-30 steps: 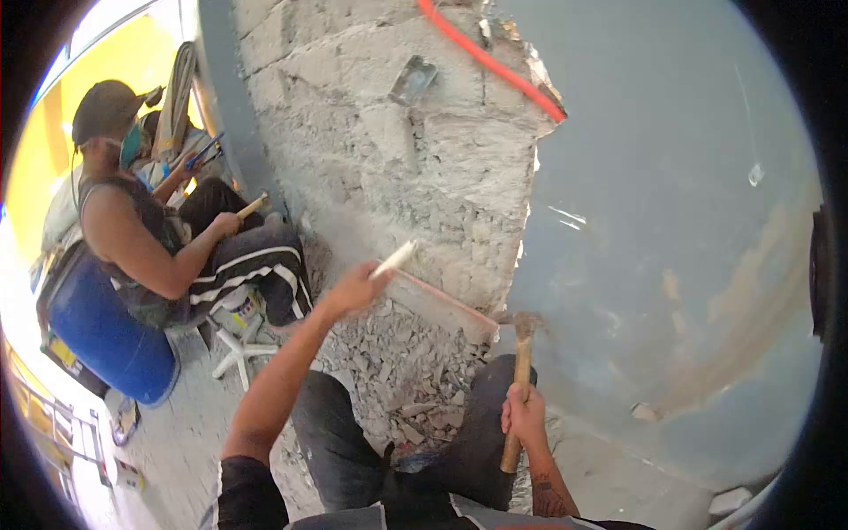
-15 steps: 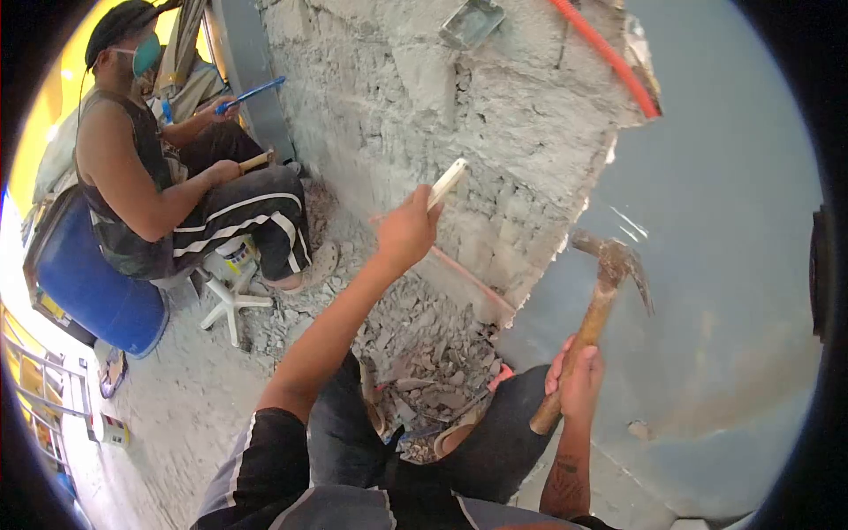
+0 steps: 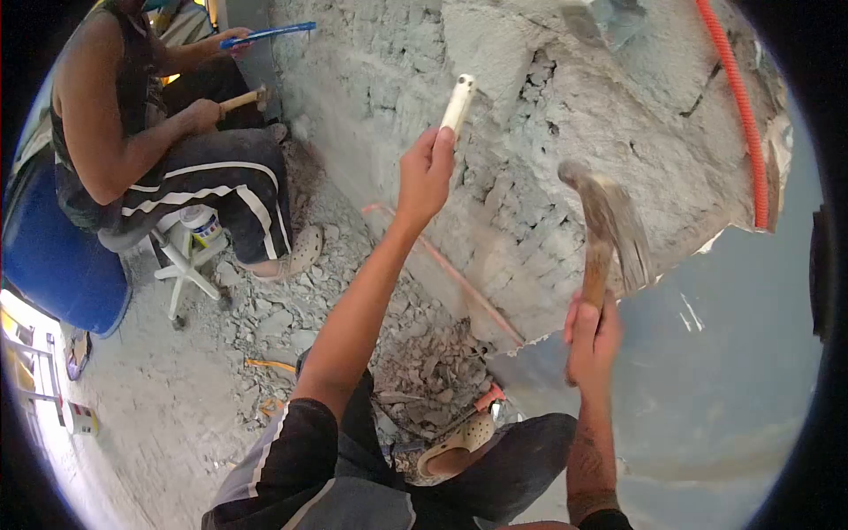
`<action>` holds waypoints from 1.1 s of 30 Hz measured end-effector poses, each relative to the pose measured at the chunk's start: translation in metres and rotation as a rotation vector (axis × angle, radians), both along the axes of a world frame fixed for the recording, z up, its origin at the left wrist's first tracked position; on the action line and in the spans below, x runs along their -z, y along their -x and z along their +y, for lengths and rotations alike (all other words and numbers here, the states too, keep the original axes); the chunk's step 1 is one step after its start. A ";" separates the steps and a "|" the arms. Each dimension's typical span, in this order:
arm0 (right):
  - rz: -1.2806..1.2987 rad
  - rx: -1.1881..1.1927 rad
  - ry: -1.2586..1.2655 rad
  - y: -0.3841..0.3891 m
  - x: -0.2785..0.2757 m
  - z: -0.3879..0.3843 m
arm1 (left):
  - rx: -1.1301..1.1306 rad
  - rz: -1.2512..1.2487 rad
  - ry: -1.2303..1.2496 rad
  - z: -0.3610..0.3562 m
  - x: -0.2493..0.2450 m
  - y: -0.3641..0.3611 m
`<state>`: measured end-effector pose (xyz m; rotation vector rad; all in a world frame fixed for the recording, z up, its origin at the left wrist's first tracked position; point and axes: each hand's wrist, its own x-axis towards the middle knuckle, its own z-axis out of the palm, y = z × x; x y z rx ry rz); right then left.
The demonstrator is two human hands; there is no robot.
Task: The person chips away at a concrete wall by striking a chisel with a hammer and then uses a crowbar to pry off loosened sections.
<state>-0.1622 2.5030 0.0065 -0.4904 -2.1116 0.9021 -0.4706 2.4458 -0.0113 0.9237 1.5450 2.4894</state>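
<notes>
My left hand (image 3: 426,181) is closed around a cream-coloured bar (image 3: 458,106) with small dark holes in its upper end; the rest of it is hidden by the fist. This hand is in front of the rough, chipped wall (image 3: 503,212). My right hand (image 3: 592,344) grips the wooden handle of a claw hammer (image 3: 598,252). Its metal head is raised before the wall, to the right of the bar and apart from it, and slightly blurred.
Broken rubble (image 3: 415,353) lies along the wall's foot. A co-worker (image 3: 93,115) sits at left holding a hammer (image 3: 243,100) and a blue bar (image 3: 269,35). A blue barrel (image 3: 66,256) stands behind. An orange corrugated conduit (image 3: 740,106) runs down the wall at right.
My view has shifted, so the wall fills more of it. The hammer has risen from beside my knee to in front of the wall. My left hand still holds the bar, now more upright.
</notes>
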 end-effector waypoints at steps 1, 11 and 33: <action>-0.055 0.062 -0.127 0.008 -0.010 -0.001 | -0.053 0.064 0.031 0.003 -0.001 0.002; -0.246 0.098 -0.975 0.110 -0.179 -0.059 | -0.152 0.096 0.047 0.011 -0.001 0.010; -0.203 0.172 -1.263 0.173 -0.219 -0.106 | -0.156 0.073 0.135 -0.009 -0.014 0.013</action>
